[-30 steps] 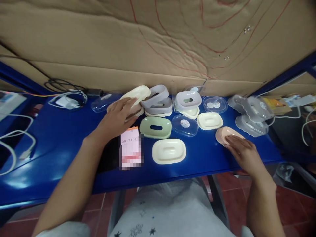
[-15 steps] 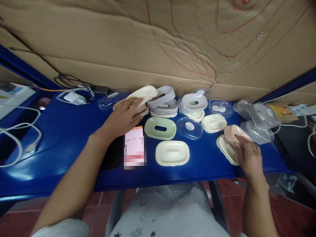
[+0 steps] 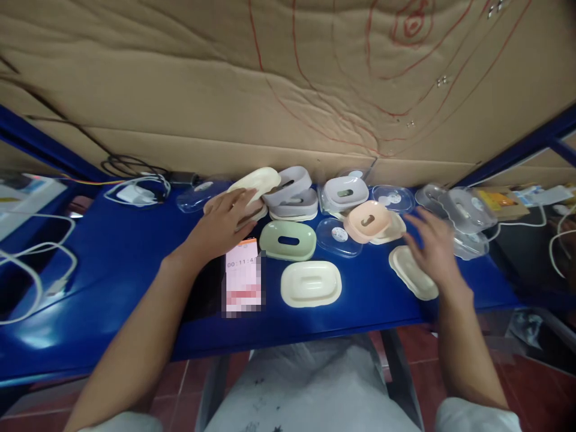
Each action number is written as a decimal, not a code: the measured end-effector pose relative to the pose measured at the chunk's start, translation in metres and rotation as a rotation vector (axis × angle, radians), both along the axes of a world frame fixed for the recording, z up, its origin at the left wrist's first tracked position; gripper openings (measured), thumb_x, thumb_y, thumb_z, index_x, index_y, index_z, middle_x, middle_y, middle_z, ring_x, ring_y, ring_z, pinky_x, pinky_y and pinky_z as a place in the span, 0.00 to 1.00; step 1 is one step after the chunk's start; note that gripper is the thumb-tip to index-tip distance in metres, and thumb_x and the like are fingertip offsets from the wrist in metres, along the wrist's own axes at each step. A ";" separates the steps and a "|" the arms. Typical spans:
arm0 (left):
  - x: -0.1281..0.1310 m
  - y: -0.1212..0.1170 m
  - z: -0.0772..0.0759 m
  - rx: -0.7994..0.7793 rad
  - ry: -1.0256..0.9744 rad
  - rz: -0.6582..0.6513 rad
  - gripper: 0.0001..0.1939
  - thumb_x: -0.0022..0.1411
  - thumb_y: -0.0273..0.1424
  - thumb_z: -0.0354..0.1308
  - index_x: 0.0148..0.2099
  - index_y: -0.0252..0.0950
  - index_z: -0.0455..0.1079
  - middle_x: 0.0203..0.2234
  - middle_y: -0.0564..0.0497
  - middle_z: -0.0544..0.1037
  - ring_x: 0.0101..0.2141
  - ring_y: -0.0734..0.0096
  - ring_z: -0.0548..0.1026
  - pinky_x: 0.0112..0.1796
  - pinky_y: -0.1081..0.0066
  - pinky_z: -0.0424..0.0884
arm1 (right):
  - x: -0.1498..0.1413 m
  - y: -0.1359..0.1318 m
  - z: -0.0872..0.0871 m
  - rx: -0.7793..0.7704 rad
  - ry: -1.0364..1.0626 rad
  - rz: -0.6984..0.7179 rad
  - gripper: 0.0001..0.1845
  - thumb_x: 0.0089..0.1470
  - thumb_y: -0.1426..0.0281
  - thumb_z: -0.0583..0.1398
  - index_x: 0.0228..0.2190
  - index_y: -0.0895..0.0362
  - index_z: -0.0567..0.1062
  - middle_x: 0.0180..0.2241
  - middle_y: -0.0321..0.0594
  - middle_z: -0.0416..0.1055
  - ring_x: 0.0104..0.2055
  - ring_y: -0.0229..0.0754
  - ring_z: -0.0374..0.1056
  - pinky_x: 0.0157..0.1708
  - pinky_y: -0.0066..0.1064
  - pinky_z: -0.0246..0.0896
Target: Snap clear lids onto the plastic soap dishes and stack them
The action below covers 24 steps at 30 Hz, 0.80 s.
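My left hand (image 3: 224, 223) lies flat with fingers stretched over a stack of cream soap-dish parts (image 3: 258, 179) at the back of the blue table (image 3: 112, 264). My right hand (image 3: 431, 246) hovers blurred, fingers apart and holding nothing, above a cream tray (image 3: 410, 274). A pink soap-dish piece with a slot (image 3: 368, 220) rests tilted on another cream tray (image 3: 391, 230), just left of that hand. A green slotted piece (image 3: 287, 240) and a cream tray (image 3: 311, 283) lie in the middle.
A phone with a running timer (image 3: 243, 276) lies by my left wrist. Grey dish parts (image 3: 292, 192) and clear lids (image 3: 463, 210) crowd the back and right. Cables and a charger (image 3: 135, 192) sit at the back left. A cardboard wall (image 3: 288, 78) closes the rear.
My right hand lifted the pink piece off the cream tray, set it down to the left on another tray, let go and drew back. My left hand stayed put.
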<state>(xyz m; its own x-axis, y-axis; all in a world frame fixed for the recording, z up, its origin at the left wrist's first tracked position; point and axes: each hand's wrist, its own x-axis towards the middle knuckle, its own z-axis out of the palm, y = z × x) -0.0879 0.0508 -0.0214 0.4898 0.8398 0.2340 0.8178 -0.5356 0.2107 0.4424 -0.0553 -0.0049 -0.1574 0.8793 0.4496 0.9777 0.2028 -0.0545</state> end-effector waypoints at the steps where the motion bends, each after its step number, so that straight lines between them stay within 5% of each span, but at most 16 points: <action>1: 0.000 0.000 0.000 -0.001 -0.002 0.000 0.36 0.79 0.45 0.47 0.81 0.36 0.50 0.74 0.35 0.61 0.74 0.41 0.60 0.71 0.44 0.60 | 0.022 0.001 0.005 0.051 0.006 -0.123 0.30 0.72 0.51 0.59 0.67 0.51 0.72 0.74 0.57 0.61 0.75 0.64 0.58 0.69 0.61 0.54; 4: 0.000 0.001 0.000 -0.005 -0.002 0.003 0.37 0.78 0.45 0.48 0.81 0.36 0.50 0.74 0.35 0.62 0.73 0.39 0.61 0.70 0.43 0.61 | 0.085 0.012 0.024 0.080 0.046 -0.566 0.52 0.60 0.43 0.68 0.74 0.52 0.61 0.78 0.65 0.44 0.80 0.69 0.44 0.69 0.68 0.47; 6: 0.000 0.001 0.000 -0.001 -0.004 0.003 0.36 0.78 0.44 0.48 0.81 0.36 0.50 0.74 0.35 0.62 0.73 0.40 0.62 0.70 0.44 0.61 | 0.116 0.024 0.034 -0.095 0.098 -0.704 0.61 0.56 0.41 0.70 0.77 0.53 0.52 0.78 0.69 0.42 0.80 0.69 0.43 0.68 0.68 0.47; 9: 0.001 0.000 0.001 -0.004 -0.015 -0.004 0.37 0.78 0.44 0.48 0.81 0.36 0.49 0.74 0.35 0.62 0.73 0.42 0.61 0.71 0.45 0.60 | 0.136 0.040 0.038 -0.287 0.166 -0.726 0.60 0.55 0.45 0.72 0.76 0.56 0.57 0.73 0.68 0.59 0.74 0.67 0.58 0.66 0.57 0.56; 11: 0.002 -0.001 0.002 -0.016 -0.017 0.013 0.37 0.77 0.43 0.48 0.81 0.36 0.48 0.74 0.35 0.62 0.73 0.41 0.61 0.71 0.45 0.60 | 0.131 0.044 0.033 -0.192 0.155 -0.688 0.55 0.54 0.49 0.73 0.74 0.59 0.63 0.68 0.66 0.67 0.70 0.64 0.64 0.66 0.50 0.59; 15: 0.005 -0.005 0.009 0.006 -0.028 0.111 0.36 0.76 0.42 0.50 0.80 0.36 0.51 0.73 0.33 0.64 0.71 0.36 0.65 0.68 0.38 0.62 | 0.082 0.042 0.027 0.107 0.144 -0.432 0.53 0.55 0.49 0.72 0.72 0.63 0.67 0.68 0.66 0.66 0.73 0.62 0.61 0.72 0.44 0.55; 19: 0.021 -0.017 0.028 0.047 -0.277 0.061 0.34 0.75 0.44 0.55 0.77 0.38 0.57 0.71 0.34 0.67 0.70 0.38 0.66 0.68 0.38 0.62 | 0.004 0.046 0.043 0.088 0.250 -0.012 0.49 0.59 0.47 0.70 0.73 0.54 0.65 0.70 0.58 0.67 0.71 0.57 0.65 0.72 0.46 0.58; 21: 0.039 -0.026 0.039 -0.087 -0.510 -0.002 0.37 0.73 0.46 0.60 0.77 0.42 0.56 0.70 0.36 0.68 0.67 0.43 0.70 0.65 0.43 0.70 | -0.036 0.054 0.057 0.002 0.293 0.186 0.49 0.60 0.46 0.70 0.73 0.51 0.65 0.71 0.54 0.66 0.73 0.60 0.63 0.74 0.53 0.56; 24: 0.075 -0.034 0.054 -0.531 -0.933 -0.039 0.54 0.61 0.48 0.74 0.79 0.47 0.49 0.69 0.37 0.69 0.59 0.48 0.77 0.52 0.51 0.81 | -0.094 0.068 0.079 -0.123 0.385 0.456 0.51 0.58 0.44 0.71 0.74 0.47 0.64 0.72 0.50 0.65 0.73 0.62 0.64 0.73 0.57 0.58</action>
